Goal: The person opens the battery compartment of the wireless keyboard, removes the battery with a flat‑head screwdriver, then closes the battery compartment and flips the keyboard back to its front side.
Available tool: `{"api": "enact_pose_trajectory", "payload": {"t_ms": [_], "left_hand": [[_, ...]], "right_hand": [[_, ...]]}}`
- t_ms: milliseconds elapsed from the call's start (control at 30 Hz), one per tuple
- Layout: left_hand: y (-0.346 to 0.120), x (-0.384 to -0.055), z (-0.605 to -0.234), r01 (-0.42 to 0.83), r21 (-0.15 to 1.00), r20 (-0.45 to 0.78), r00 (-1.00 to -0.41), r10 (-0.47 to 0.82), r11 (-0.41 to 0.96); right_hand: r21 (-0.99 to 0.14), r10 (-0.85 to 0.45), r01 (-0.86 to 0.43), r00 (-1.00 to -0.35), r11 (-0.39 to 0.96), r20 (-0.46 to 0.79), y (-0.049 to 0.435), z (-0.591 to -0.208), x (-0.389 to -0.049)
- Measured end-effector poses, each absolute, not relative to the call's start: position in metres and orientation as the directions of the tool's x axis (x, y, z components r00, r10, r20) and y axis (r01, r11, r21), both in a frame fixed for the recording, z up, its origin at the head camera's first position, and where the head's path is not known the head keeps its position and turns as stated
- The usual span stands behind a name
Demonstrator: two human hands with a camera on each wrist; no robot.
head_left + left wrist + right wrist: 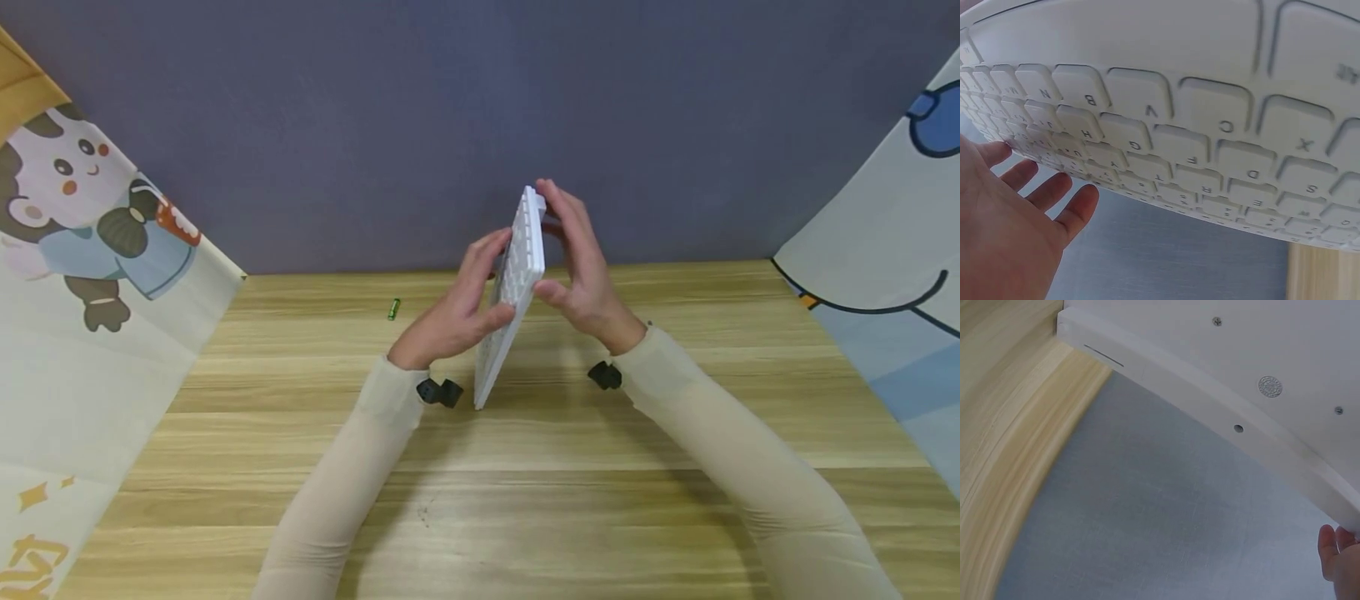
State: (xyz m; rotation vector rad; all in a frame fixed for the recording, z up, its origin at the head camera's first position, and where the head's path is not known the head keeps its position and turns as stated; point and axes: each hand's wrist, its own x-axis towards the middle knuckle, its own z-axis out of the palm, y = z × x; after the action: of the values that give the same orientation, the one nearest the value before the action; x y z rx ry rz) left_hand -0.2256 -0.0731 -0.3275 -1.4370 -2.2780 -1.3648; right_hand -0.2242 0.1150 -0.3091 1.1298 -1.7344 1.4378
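Note:
A white keyboard [517,258] stands steeply tilted between both hands, keys facing left and its lower end close to the table. Its lettered keys [1141,134] fill much of the left wrist view. My left hand [468,300] touches the key side with extended fingers, the thumb lying near the long edge. My right hand [585,275] grips the raised end from the back side, thumb low and fingertips at the top. In the right wrist view, the underside [1272,350] shows screws and a round mark; only a few right-hand fingertips [1327,547] appear there.
A small green cylinder [393,309], like a battery, lies on the wood-grain table [300,450] left of the hands. A dark grey-blue panel [375,142] rises behind the table. Printed cartoon sheets [90,350] flank both sides.

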Motion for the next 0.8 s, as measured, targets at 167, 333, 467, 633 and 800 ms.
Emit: {"api": "enact_pose_trajectory", "payload": {"t_ms": [167,333,467,633,800], "left_hand": [[-0.07,-0.229,-0.335,0.768,0.62,0.495,-0.542,0.679,0.162],[-0.066,-0.228,-0.34,0.773,0.605,0.465,-0.539,0.703,0.192],[-0.065,-0.228,-0.343,0.779,0.586,0.438,-0.536,0.722,0.223],[-0.065,-0.227,-0.346,0.775,0.576,0.397,-0.543,0.74,0.26],[-0.065,-0.226,-0.35,0.787,0.539,0.371,-0.542,0.754,0.301]], "right_hand": [[-0.447,-0.225,-0.893,-0.447,0.055,0.866,0.124,-0.311,-0.222],[-0.454,-0.236,-0.888,-0.458,0.075,0.857,0.135,-0.313,-0.217],[-0.481,-0.251,-0.874,-0.482,0.07,0.839,0.144,-0.314,-0.211],[-0.496,-0.277,-0.865,-0.495,0.069,0.824,0.154,-0.318,-0.207],[-0.492,-0.297,-0.867,-0.491,0.075,0.819,0.167,-0.326,-0.211]]}}
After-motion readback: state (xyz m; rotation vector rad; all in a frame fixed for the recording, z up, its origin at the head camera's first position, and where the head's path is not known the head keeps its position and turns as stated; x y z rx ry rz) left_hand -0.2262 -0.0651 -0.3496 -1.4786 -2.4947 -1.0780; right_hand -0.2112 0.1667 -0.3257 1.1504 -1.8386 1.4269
